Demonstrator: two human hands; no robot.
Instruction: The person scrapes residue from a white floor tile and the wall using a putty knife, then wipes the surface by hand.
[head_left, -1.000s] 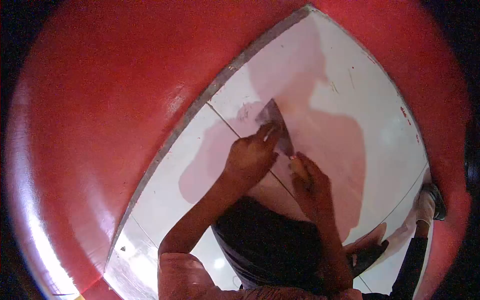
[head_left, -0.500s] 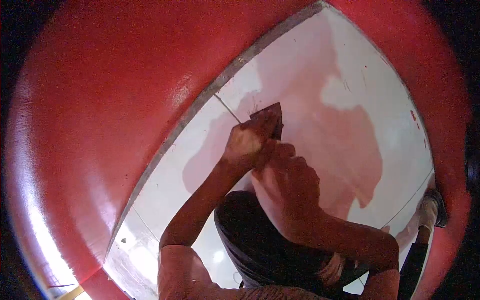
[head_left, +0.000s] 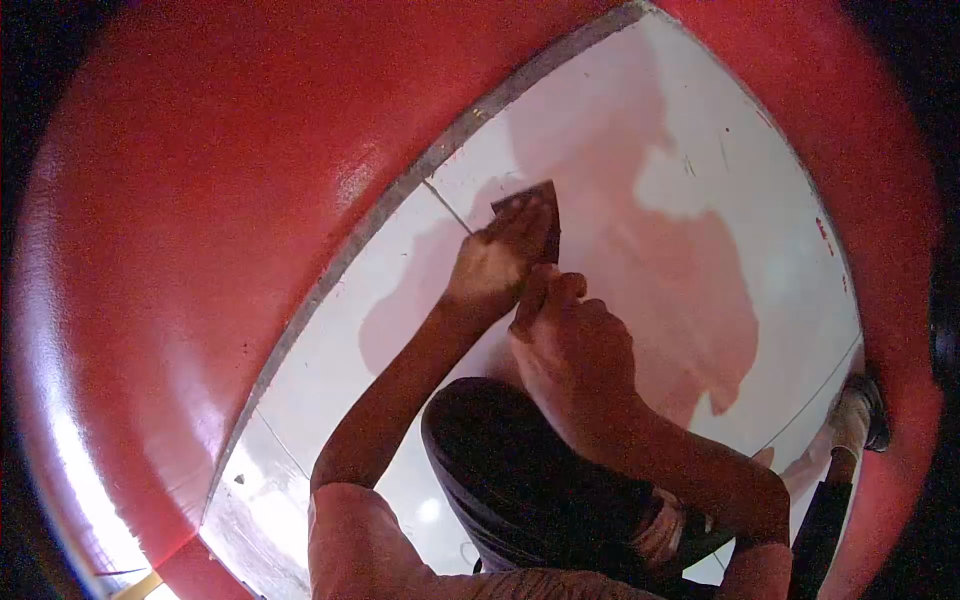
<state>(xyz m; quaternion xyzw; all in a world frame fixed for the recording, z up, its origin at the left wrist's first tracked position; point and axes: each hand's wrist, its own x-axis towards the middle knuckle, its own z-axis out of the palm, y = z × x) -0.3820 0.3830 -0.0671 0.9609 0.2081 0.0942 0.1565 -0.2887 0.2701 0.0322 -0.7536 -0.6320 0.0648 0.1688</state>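
A dark, flat-bladed scraper (head_left: 549,222) with a pointed corner rests against the white tiled floor (head_left: 690,170). My left hand (head_left: 495,260) is on the blade, its fingers pressed along the dark face. Just behind it, my right hand (head_left: 580,340) is closed in a fist around the scraper's near end, and the handle is hidden inside it. Both hands are close together, with the blade pointing away from me. Their shadow falls across the tiles.
A glossy red wall (head_left: 240,200) curves along the left, with a grey strip (head_left: 400,190) at its foot. More red surface (head_left: 895,250) lies on the right, with red specks (head_left: 826,236) nearby. My bent knee (head_left: 490,430) and shoe (head_left: 876,412) are below.
Both hands and the scraper have slid a little forward, away from me, along the tiles. The view has shifted slightly. The hold looks the same.
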